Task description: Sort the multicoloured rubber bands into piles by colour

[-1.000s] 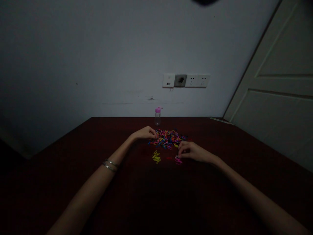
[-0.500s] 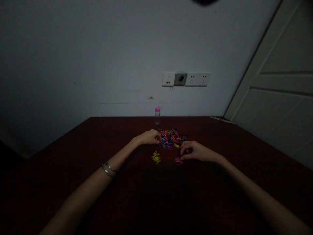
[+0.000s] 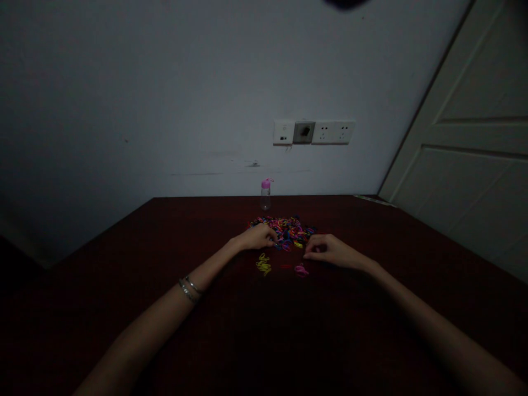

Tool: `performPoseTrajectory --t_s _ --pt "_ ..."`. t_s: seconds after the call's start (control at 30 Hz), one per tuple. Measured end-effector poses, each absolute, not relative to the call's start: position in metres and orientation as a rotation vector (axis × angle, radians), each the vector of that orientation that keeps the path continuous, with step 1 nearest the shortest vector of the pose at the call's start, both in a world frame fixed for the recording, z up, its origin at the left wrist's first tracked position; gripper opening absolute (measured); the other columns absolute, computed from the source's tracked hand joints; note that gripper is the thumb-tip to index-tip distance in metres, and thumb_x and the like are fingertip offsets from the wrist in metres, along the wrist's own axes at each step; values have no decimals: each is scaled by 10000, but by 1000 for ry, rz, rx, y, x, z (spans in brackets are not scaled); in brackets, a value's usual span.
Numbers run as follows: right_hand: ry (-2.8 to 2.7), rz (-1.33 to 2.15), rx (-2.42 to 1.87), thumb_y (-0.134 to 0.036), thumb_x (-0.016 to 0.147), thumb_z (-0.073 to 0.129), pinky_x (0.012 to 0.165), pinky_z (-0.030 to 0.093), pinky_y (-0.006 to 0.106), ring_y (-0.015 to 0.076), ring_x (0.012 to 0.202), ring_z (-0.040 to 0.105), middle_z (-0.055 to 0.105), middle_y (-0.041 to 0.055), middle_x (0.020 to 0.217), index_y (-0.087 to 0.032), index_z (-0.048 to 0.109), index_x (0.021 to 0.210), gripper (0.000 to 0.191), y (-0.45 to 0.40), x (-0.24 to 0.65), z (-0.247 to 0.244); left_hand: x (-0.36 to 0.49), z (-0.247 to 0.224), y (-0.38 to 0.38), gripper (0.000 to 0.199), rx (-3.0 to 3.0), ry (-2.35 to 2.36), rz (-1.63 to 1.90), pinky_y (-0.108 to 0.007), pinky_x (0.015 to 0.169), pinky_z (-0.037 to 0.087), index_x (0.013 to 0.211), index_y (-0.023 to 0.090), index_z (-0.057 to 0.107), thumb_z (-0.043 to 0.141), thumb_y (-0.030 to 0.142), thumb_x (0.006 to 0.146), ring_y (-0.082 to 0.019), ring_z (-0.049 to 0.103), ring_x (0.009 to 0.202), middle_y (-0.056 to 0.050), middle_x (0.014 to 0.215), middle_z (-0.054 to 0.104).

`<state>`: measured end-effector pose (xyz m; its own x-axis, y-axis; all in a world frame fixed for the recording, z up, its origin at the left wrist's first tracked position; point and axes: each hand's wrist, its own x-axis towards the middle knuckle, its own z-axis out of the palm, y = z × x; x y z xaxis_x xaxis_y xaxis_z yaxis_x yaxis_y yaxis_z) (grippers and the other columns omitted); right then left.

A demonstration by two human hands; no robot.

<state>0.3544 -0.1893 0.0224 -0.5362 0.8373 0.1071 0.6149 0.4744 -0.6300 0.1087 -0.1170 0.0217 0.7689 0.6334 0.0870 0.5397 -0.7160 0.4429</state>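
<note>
A heap of small, colourful elastic hair ties (image 3: 289, 225) lies on the dark red table. At the heap's front left edge, my left hand (image 3: 256, 237) has its fingers bent down into the ties. Whatever its fingertips pinch is hidden. My right hand (image 3: 328, 251) hovers by the heap's front right side, thumb and fingers curled together, with nothing visible between them. Just below it sits a small group of pink hair ties (image 3: 301, 270). Yellow hair ties (image 3: 263, 264) form another group nearer my left hand. Between these groups lie a few dim red hair ties (image 3: 286, 266).
Behind the heap stands a clear bottle (image 3: 265, 199) with a pink cap. The table (image 3: 198, 212) meets a pale wall carrying a row of sockets and switches (image 3: 313, 132). A white panelled door (image 3: 466, 165) rises on the right.
My right hand has lifted up and away from the pink hair ties, which stay on the table. My left hand has shifted slightly right and toward me, uncovering the heap's left end.
</note>
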Motion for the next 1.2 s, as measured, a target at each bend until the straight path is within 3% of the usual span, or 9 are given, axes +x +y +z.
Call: performPoseTrajectory --t_s 0.77,0.97,1.2 --pt "-2242 651 -1286 -472 767 518 691 429 297 173 755 569 645 61 820 -165 661 774 338 -173 374 12 108 28 -115 202 2519 880 417 -182 539 297 783 101 679 507 164 697 -69 415 551 13 605 539" --pt "-2161 595 -1317 -450 763 521 664 432 295 175 726 569 641 58 791 -151 666 780 332 -165 387 8 143 28 -138 199 2528 799 397 -185 516 288 810 119 680 525 182 703 -70 420 517 26 549 515" --pt "-2076 580 -1370 -432 734 542 679 441 296 188 743 584 659 54 788 -153 668 791 311 -158 402 1 198 20 -162 183 2618 677 317 -178 511 303 805 153 679 532 164 697 -76 480 559 6 643 588"
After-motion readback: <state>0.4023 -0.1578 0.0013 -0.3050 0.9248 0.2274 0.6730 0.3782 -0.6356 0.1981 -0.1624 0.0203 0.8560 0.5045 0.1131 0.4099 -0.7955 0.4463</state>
